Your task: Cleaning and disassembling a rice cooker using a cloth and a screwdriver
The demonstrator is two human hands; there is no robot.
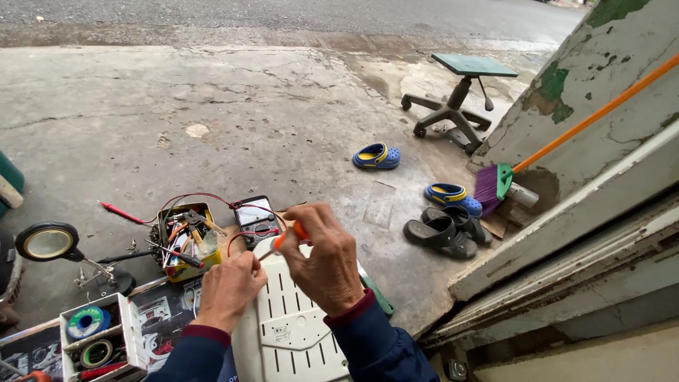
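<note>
White slotted casing (pixel 286 329) at bottom centre is steadied by the left hand (pixel 228 288), fingers pressed flat — an orange-handled screwdriver (pixel 288 237) is grasped by the right hand (pixel 324 260).

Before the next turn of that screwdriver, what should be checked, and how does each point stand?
1. Right hand grips the screwdriver by its orange handle: ok.
2. Left hand steadies the white panel at its top edge: ok.
3. Screwdriver tip seated in a screw: cannot tell, the hands hide it.
4. Left fingers clear of the tip: cannot tell, they sit very close to it.
5. Red wires of the meter clear of the work: not ok, they loop right beside the hands.
6. Tool tin within reach: ok, just left of the left hand.
</note>
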